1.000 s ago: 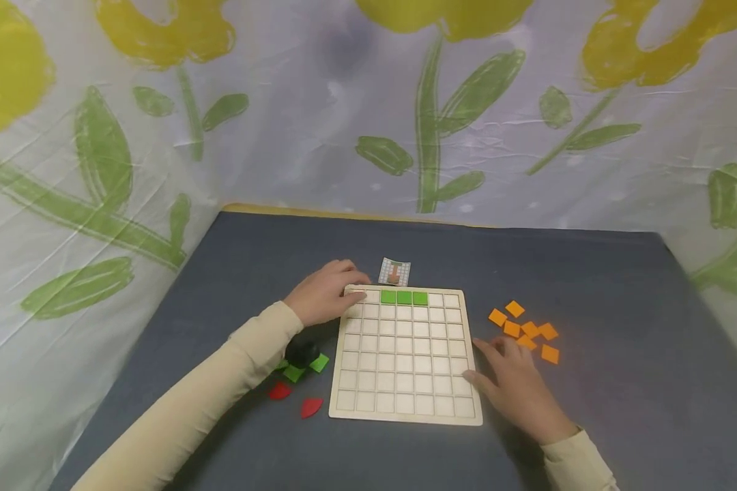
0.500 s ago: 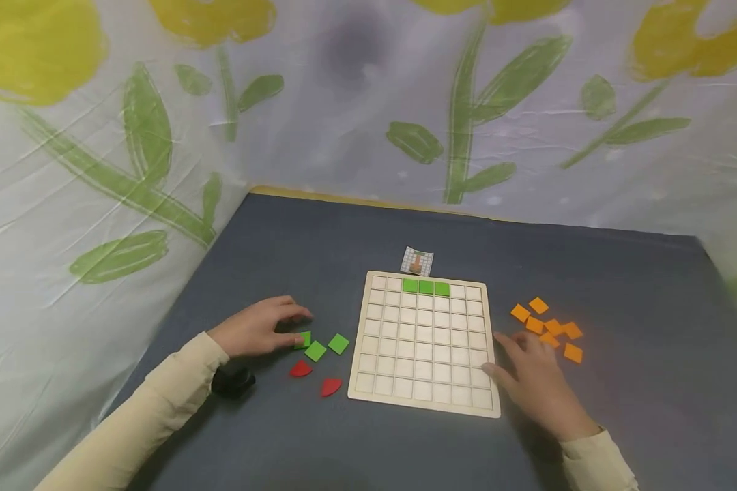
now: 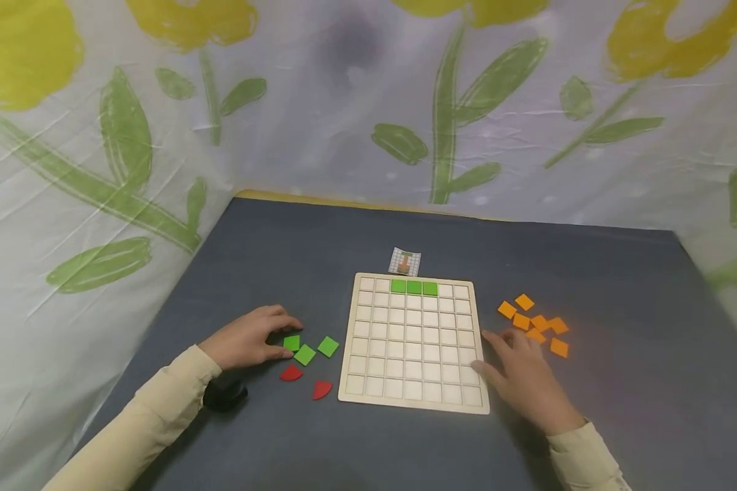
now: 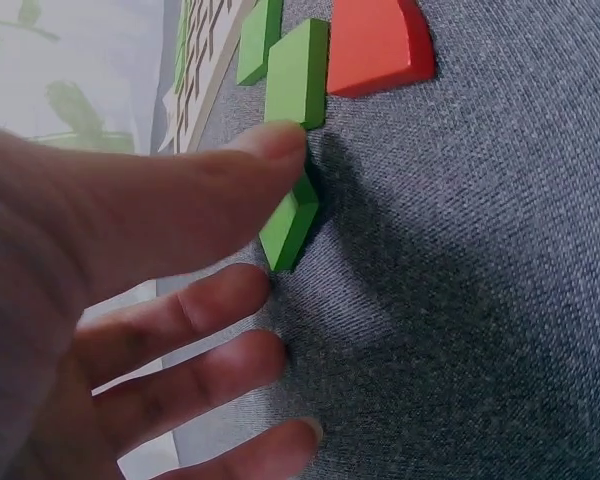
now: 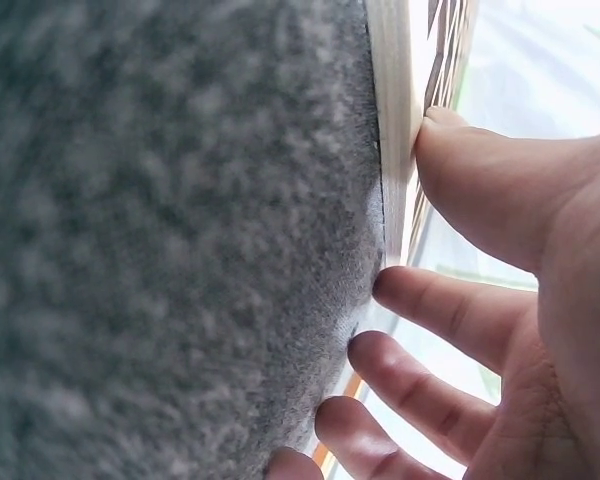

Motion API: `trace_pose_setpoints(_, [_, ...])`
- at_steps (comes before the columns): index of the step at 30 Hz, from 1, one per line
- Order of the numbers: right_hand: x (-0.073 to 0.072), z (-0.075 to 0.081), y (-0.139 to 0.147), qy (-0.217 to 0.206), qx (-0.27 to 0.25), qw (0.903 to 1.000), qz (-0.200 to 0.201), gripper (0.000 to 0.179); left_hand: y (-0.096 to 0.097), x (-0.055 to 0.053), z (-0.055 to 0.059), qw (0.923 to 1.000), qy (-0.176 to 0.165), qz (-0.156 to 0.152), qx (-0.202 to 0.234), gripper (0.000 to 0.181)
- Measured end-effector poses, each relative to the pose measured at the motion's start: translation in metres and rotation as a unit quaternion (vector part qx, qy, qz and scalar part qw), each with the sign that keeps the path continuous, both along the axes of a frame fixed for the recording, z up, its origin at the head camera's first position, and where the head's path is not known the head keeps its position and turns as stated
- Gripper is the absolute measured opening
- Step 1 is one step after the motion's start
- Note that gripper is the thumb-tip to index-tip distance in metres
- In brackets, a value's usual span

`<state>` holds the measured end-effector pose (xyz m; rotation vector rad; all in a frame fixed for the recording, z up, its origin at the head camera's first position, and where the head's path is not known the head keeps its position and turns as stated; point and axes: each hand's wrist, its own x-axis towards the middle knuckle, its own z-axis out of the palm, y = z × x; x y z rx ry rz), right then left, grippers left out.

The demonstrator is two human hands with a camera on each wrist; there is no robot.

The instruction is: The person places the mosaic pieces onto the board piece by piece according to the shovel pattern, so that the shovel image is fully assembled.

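My left hand [image 3: 246, 337] is spread around the leftmost green square tile [image 3: 291, 343], thumb and fingers apart. In the left wrist view, the thumb [image 4: 205, 195] partly covers that tile, which lies on the cloth. Two more green tiles [image 3: 316, 350] lie just right of it. A light wooden grid board [image 3: 411, 351] lies in front of me, with three green tiles [image 3: 414, 287] side by side in its far row. At the board's right side rests my right hand [image 3: 518, 378]; its thumb [image 5: 470, 165] touches the board's edge, and the fingers lie loosely bent alongside.
Two red quarter-round pieces [image 3: 291, 373] lie near the green tiles. Several orange square tiles [image 3: 521, 321] are scattered right of the board. A small printed pattern card [image 3: 405, 261] touches or nearly touches its far edge. A flower-painted sheet [image 3: 319, 123] stands behind the dark table.
My left hand has moved from the board's far left corner back and left, down to the loose green tiles. My right hand has stayed at the board's right edge. The head view has shifted.
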<state>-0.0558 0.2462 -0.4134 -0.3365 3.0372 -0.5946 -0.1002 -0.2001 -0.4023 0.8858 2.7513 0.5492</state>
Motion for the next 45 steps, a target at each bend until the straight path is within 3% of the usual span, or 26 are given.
trace_pose_setpoints(10, [-0.001, -0.001, -0.002, 0.011, 0.002, 0.9999, 0.0, 0.056, 0.005, -0.001, 0.0, 0.9999, 0.009, 0.006, 0.006, 0.037])
trace_pose_setpoints(15, [-0.003, -0.002, -0.004, 0.012, 0.003, 0.9999, 0.01, 0.055, 0.031, -0.001, -0.005, 0.9987, 0.043, 0.023, 0.014, 0.054])
trace_pose_setpoints(21, [-0.004, -0.001, -0.004, 0.009, 0.004, 0.9999, 0.004, 0.055, 0.068, -0.005, -0.014, 0.9969, 0.077, -0.011, 0.013, 0.08])
trace_pose_setpoints(27, [-0.009, 0.0, -0.005, 0.008, -0.01, 0.9999, -0.004, 0.056, 0.075, -0.004, -0.015, 0.9969, 0.077, -0.014, 0.006, 0.087])
trace_pose_setpoints(30, [-0.012, 0.003, 0.001, 0.041, -0.026, 0.998, -0.04, 0.048, 0.072, -0.004, -0.015, 0.9973, 0.074, -0.002, -0.004, 0.089])
trace_pose_setpoints(33, [-0.013, 0.009, 0.012, 0.076, -0.025, 0.9916, -0.102, 0.04, 0.072, -0.004, -0.016, 0.9977, 0.067, 0.002, -0.014, 0.092])
trace_pose_setpoints(36, [-0.012, 0.012, 0.027, 0.079, -0.013, 0.985, -0.152, 0.04, 0.072, -0.004, -0.018, 0.9979, 0.062, 0.0, -0.018, 0.093])
trace_pose_setpoints(45, [-0.002, 0.003, 0.053, 0.031, -0.003, 0.9843, -0.174, 0.033, 0.078, -0.005, -0.019, 0.9983, 0.049, -0.028, -0.016, 0.094])
